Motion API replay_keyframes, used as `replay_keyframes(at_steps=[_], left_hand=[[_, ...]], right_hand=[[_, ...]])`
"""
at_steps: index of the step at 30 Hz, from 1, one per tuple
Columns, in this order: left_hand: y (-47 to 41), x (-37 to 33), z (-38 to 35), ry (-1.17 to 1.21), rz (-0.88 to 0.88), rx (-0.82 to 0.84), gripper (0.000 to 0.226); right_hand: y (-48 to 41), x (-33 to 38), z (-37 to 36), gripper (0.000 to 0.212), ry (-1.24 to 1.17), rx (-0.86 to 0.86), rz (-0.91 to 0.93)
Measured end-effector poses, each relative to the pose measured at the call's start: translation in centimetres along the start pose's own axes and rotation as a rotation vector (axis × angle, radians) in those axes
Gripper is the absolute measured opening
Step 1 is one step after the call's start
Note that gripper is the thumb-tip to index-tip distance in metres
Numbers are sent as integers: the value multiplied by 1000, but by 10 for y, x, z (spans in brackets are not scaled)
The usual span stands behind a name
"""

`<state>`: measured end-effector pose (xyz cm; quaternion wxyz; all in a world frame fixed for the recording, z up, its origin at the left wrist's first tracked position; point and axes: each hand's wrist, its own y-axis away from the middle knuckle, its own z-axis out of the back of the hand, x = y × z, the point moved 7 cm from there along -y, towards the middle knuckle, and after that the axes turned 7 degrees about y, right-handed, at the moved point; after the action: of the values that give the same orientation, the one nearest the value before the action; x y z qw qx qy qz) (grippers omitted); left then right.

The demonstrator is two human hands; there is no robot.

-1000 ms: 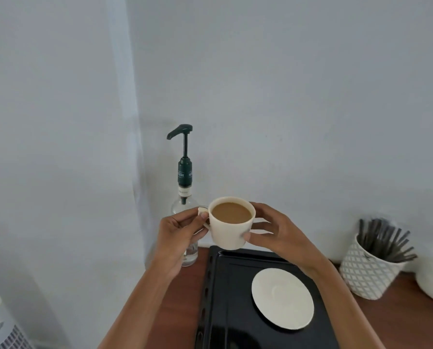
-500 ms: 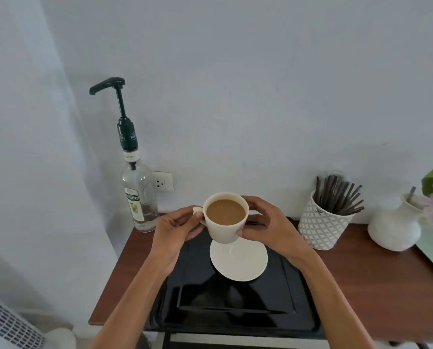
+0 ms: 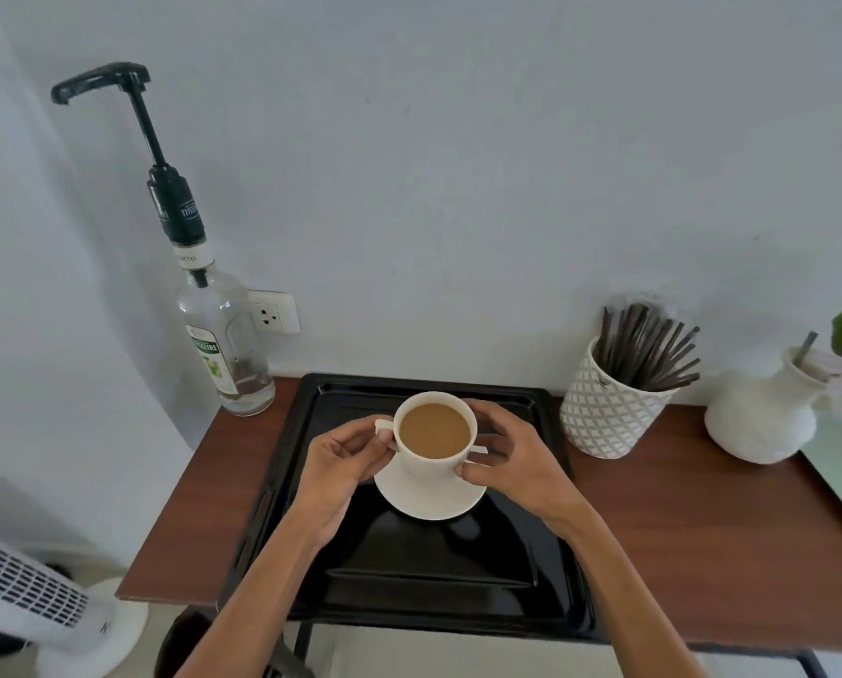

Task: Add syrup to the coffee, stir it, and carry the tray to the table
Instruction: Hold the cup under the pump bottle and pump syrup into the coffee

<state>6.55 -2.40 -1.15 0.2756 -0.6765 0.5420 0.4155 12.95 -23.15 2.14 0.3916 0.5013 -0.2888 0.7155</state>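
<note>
Cup [image 3: 433,450]: full of coffee, held between both hands over the saucer [image 3: 429,499]
Left hand [image 3: 338,464]: pinches the handle
Right hand [image 3: 512,462]: cradles the opposite side
Syrup bottle [image 3: 223,345]: far-left of the left hand

Syrup bottle [image 3: 223,345]: green body label reads "TEISSEIRE", partly turned away. Dark pump collar [image 3: 179,208] carries the same brand in white. White neck band [image 3: 191,256] shows letters, possibly "...RTO"; blurred. No other legible text.

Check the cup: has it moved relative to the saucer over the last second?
Yes. The cup was up by the syrup bottle, clear of the saucer; now both hands hold it directly over the saucer.
</note>
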Motion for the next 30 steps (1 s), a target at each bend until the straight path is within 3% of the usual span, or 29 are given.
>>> replay_keyframes(at_steps=[10,15,30], left_hand=[[-11,18,9,-38,44,31,40],[-16,16,8,-107,43,36,26],[-24,15,8,-209,83,16,18]], right_hand=[[-3,-28,-6,68,-30,-24,-54],[-7,-34,-7,68,-61,-32,-68],[-10,-37,-9,68,-95,-29,-73]])
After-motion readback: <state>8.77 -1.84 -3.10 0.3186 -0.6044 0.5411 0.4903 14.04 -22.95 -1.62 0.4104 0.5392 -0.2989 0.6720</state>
